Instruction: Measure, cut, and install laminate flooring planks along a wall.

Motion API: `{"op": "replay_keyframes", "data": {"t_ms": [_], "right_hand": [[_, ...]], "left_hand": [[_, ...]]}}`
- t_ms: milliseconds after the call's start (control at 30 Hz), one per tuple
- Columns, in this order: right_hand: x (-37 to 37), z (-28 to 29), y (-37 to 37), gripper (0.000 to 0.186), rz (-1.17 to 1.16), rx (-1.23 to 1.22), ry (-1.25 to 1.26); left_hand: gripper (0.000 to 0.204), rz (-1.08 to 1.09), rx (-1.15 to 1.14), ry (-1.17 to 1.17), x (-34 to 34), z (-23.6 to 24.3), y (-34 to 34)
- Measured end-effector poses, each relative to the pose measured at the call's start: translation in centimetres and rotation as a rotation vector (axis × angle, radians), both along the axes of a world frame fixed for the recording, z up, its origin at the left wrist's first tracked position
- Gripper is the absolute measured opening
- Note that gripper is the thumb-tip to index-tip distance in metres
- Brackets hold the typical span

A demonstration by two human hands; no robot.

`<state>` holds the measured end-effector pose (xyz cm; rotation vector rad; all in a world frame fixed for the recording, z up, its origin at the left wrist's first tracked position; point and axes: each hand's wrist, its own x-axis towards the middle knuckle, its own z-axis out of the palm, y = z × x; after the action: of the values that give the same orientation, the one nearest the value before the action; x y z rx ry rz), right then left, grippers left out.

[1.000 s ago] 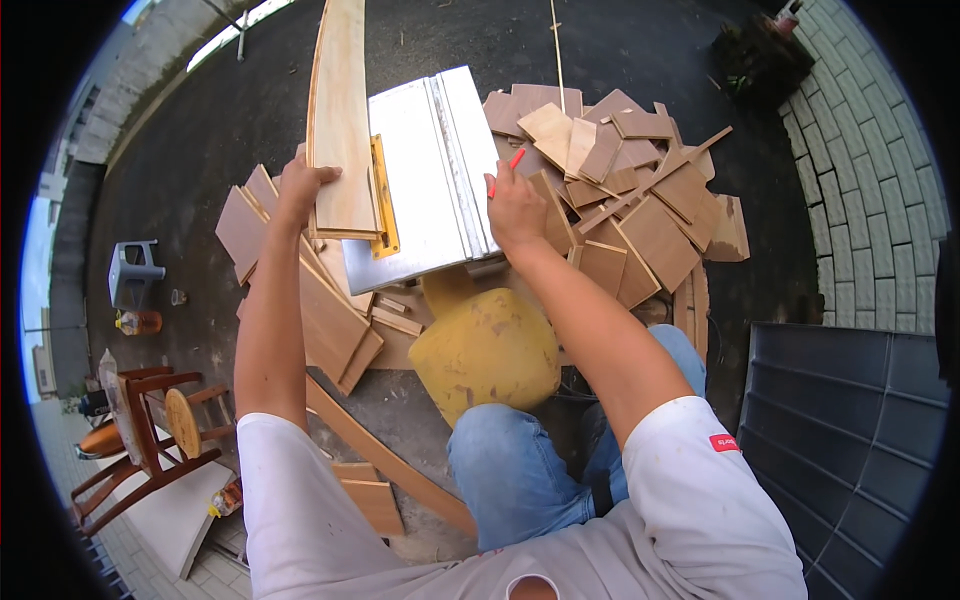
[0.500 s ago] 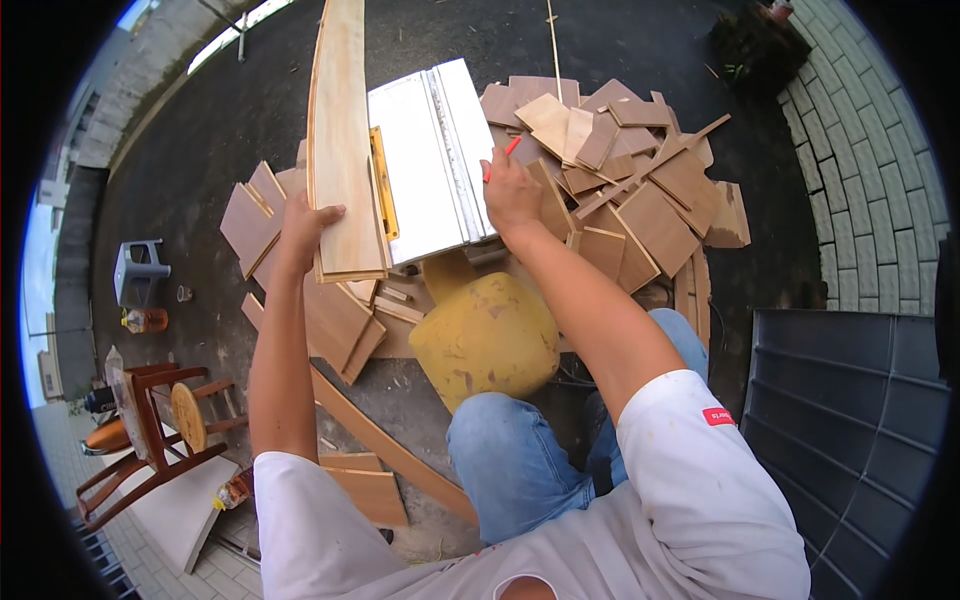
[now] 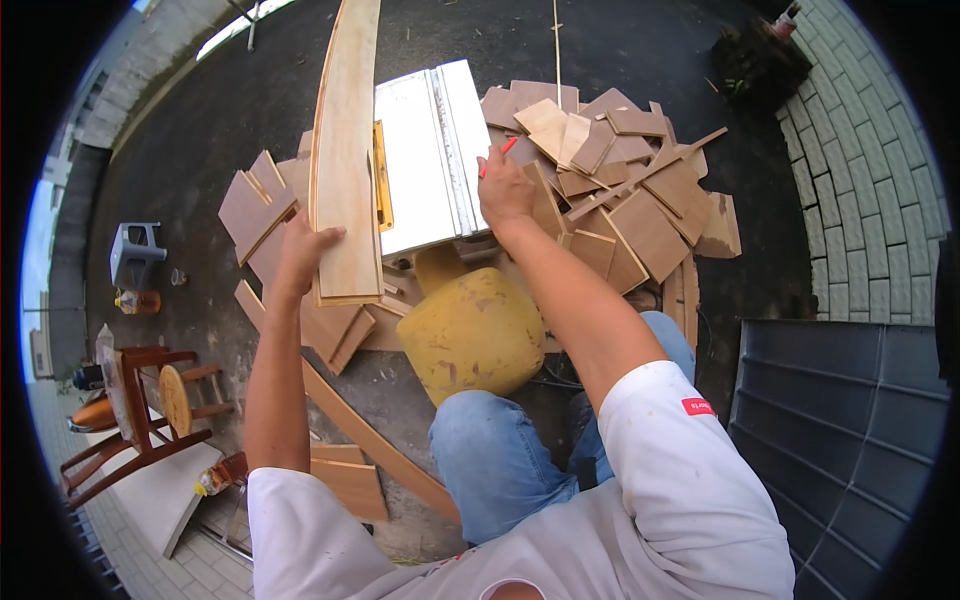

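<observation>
A long pale wooden plank lies lengthwise along the left side of a white saw table. My left hand grips its left edge close to the near end, thumb on top and fingers partly hidden. That near end overhangs the table's front edge. Beside the plank is a yellow slotted insert in the tabletop. My right hand is closed around a slim red pencil or marker at the table's right edge. Part of the red stick is hidden in my fingers.
Brown board offcuts are heaped right of the table, with more boards at left. A worn yellow block-shaped thing stands before my knees. Farther left are a grey plastic stool and a tipped wooden chair. Dark ribbed panel at right.
The plank has slid a little toward me over the table, my left hand still on it. My right hand stays at the table's right edge with the red stick. The whole view has shifted slightly.
</observation>
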<state>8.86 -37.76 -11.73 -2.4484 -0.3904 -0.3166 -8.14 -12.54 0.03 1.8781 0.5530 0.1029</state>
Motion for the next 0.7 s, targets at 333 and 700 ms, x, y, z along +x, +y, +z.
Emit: {"op": "replay_keyframes", "data": {"t_ms": [333,700], "right_hand": [[0.2,0.0,-0.3,0.028,-0.01,0.035,-0.048],[0.3,0.1,-0.1,0.028,-0.001,0.035,-0.005]], "left_hand": [[0.046,-0.031,0.002,0.025,-1.8,0.8,-1.9],[0.044,0.003,-0.005,0.056,-4.8,1.0,-3.7]]}}
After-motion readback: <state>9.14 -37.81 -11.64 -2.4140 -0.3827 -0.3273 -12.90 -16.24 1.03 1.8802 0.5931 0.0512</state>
